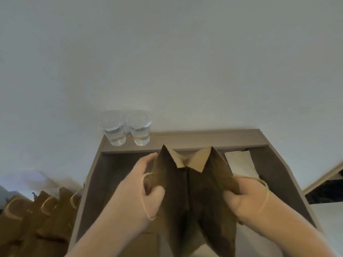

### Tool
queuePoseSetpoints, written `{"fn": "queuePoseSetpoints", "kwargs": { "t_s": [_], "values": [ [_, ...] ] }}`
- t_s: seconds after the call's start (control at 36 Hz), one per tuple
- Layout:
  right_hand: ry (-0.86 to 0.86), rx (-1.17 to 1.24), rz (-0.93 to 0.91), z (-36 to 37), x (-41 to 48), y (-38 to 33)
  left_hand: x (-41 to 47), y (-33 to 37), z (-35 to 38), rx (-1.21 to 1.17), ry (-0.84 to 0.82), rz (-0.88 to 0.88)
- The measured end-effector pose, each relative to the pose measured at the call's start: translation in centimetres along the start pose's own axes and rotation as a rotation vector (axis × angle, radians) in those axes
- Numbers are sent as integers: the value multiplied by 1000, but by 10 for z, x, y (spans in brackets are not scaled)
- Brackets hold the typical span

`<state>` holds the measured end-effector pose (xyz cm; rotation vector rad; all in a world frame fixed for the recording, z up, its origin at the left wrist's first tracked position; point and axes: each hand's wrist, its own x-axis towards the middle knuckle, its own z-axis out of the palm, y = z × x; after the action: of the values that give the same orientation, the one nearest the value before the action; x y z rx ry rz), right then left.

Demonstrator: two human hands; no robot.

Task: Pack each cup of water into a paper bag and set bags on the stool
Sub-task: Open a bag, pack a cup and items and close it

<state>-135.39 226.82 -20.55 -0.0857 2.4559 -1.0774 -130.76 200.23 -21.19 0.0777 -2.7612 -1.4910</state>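
Dim, flat light leaves the wall (167, 52) grey. The left hand (146, 188), right hand (248, 199) and paper bag (204, 191) are soft with motion blur, the bag's near face deeply shadowed. Wide-angle distortion bends the edges

I count two cups of water (114, 130) on my feed, the second cup (139, 129) included, and each has its own clear lid, so two lids. There is one paper bag (194, 191) in the middle, with two twine handles: a left handle (146, 182) and a right handle (265, 190). Two hands are in view, the left hand (141, 190) and the right hand (246, 199). At lower left are more brown bags (46, 216). I can pick out three handle loops there, so at least three bags, but blur stops me counting further. I also see one white folded sheet (239, 162) and one wooden unit (204, 138).
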Motion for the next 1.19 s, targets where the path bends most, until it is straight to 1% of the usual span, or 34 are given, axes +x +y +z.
{"fn": "queuePoseSetpoints", "kwargs": {
  "t_s": [0.06,0.11,0.17,0.25,0.28,0.36,0.42,0.5,0.56,0.64,0.69,0.75,0.81,0.89,0.94,1.0,1.03,1.08,1.14,1.19],
  "values": [
    [54,19,20,-14,4,3,12,-11,-10,6,31,-57],
    [137,89,38,-25,9,5,15,-10,-23,31,66,-64],
    [161,131,11,-31,15,4,12,-9,-31,37,81,-79],
    [72,85,-94,-28,19,-5,12,-4,-31,38,101,-85],
    [23,72,-105,-25,20,-8,10,0,-28,26,95,-76],
    [-65,-1,-114,-14,23,-13,5,9,-24,128,87,-40],
    [-86,28,-109,-22,27,-11,5,12,-31,147,84,-54],
    [-75,157,-102,-52,32,-11,9,14,-50,72,128,-148],
    [-98,175,-96,-64,36,-7,9,12,-59,37,142,-191],
    [-145,147,-89,-68,42,3,3,16,-58,120,45,-198],
    [-139,170,-85,-73,43,7,3,16,-60,160,6,-217],
    [-72,219,-62,-77,44,12,5,11,-65,149,5,-239],
    [-13,187,-58,-71,43,13,5,10,-62,153,-44,-245],
    [-134,62,-102,-49,36,5,6,9,-45,269,-182,-209],
    [-118,24,-110,-52,39,11,7,8,-43,288,-190,-209],
    [-45,52,-80,-69,42,22,7,4,-55,281,-148,-231],
    [-42,74,-59,-74,40,25,7,2,-62,258,-133,-240],
    [-119,88,-67,-74,36,22,8,1,-68,228,-155,-248],
    [-199,17,-107,-61,36,17,9,2,-59,249,-245,-228],
    [-212,-50,-92,-54,36,15,10,3,-47,268,-344,-206]
  ]
}}
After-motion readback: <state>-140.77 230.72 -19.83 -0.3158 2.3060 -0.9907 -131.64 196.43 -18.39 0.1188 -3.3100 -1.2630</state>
